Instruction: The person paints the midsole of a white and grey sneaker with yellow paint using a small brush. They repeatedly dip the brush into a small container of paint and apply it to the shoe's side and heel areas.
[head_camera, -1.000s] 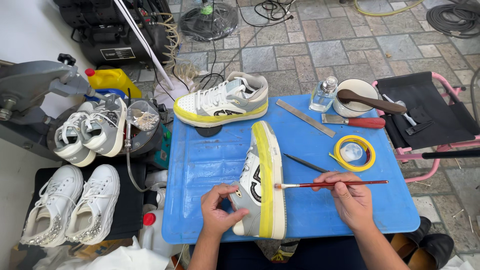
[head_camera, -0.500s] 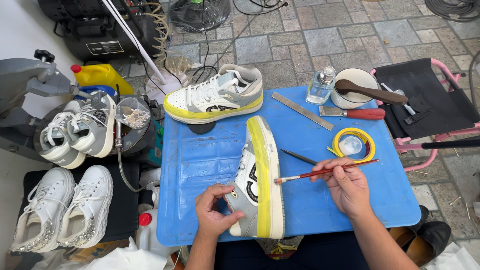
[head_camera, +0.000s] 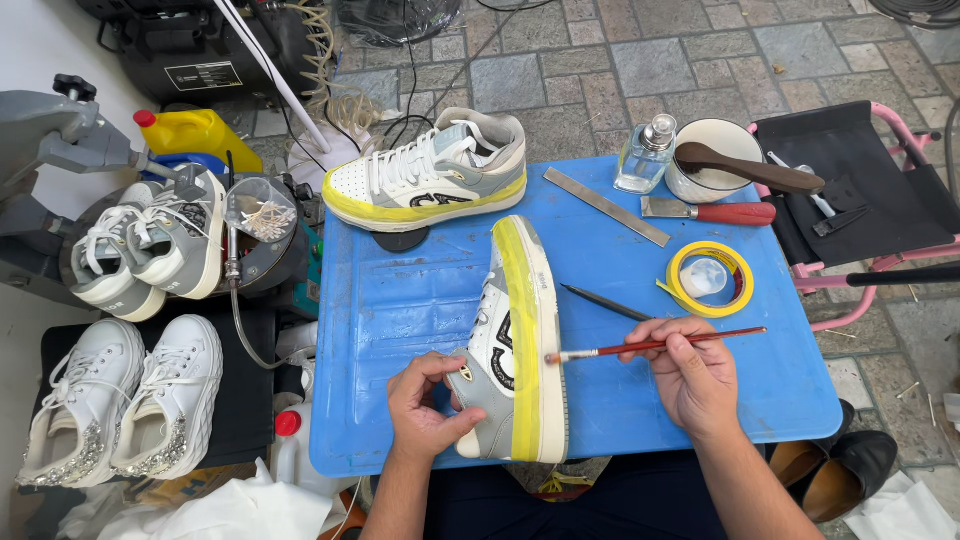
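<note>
Left hand (head_camera: 425, 405) clamped on the heel end of the sneaker (head_camera: 515, 345), which lies on its side near the front edge of the blue table (head_camera: 400, 300), sole edge up with yellow tape along it; right hand (head_camera: 690, 375) pinches a red-handled paintbrush (head_camera: 655, 346), bristle tip touching the white sole rim.

Containers: white bowl (head_camera: 712, 182) at the table's far right corner, brown-handled tool (head_camera: 755, 170) resting across it, contents not readable; clear glass bottle (head_camera: 645, 155) just left of the bowl, clear liquid inside; yellow tape roll (head_camera: 710, 278) flat on the table with a small clear lid or dish sitting in its core; yellow jug (head_camera: 195, 135) with red cap off the table at left; round clear container (head_camera: 260, 215) next to it holding what look like cotton swabs.

Also on table: second sneaker (head_camera: 435, 170) upright at far edge, sole taped yellow; metal ruler (head_camera: 605, 205); red-handled scraper (head_camera: 710, 212); a dark brush (head_camera: 605, 302) lying between sneaker and tape roll.
</note>
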